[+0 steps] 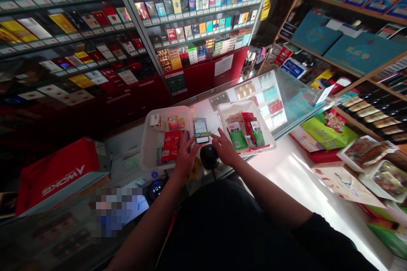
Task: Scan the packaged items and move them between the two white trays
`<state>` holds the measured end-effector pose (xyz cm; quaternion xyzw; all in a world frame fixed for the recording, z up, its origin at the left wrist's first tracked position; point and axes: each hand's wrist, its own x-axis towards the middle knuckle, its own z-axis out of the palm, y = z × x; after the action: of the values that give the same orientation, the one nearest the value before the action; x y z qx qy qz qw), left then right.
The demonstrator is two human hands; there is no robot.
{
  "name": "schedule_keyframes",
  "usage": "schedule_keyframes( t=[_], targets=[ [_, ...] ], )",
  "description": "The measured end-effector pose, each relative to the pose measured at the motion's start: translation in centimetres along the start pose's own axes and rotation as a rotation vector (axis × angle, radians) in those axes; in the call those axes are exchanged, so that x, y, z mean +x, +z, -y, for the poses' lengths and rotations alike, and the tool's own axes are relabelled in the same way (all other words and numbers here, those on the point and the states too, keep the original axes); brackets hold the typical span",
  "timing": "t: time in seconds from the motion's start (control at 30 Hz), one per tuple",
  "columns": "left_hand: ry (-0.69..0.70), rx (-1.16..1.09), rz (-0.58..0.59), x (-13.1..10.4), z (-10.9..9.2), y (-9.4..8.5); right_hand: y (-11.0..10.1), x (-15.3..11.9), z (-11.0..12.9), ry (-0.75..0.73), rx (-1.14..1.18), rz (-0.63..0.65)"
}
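A phone (201,127) with a lit screen lies on the glass counter between two white plastic trays. Across its lower part is a narrow pale-green packet (203,134), with fingertips at both ends. My left hand (185,154) pinches the packet's left end beside the left tray (143,152). From the other side, my right hand (224,148) holds the right end between thumb and fingers. Just below the phone, between my hands, stands a rounded black device (210,156) with a cable, resembling a scanner. The packet's print is too small to read.
Red packs (171,146) and small boxes lie in the left tray. Green snack pouches (237,135) fill the right tray (270,142). A red box (60,173) stands left; a screen (127,207) is nearer me. Cigarette shelves (193,8) line the back.
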<state>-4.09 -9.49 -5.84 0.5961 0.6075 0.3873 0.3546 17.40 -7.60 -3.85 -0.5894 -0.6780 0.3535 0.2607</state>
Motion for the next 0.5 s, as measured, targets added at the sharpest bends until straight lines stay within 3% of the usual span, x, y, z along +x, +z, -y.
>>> schedule_keyframes(
  t=[0.2, 0.5],
  targets=[
    [-0.012, -0.091, -0.079, -0.5, -0.3, -1.0, 0.3, 2.5, 2.5, -0.080, -0.118, 0.016],
    [-0.100, -0.119, -0.263, -1.9, 0.3, -2.3, 3.5, 7.2, 6.4, -0.189, -0.367, 0.179]
  ],
)
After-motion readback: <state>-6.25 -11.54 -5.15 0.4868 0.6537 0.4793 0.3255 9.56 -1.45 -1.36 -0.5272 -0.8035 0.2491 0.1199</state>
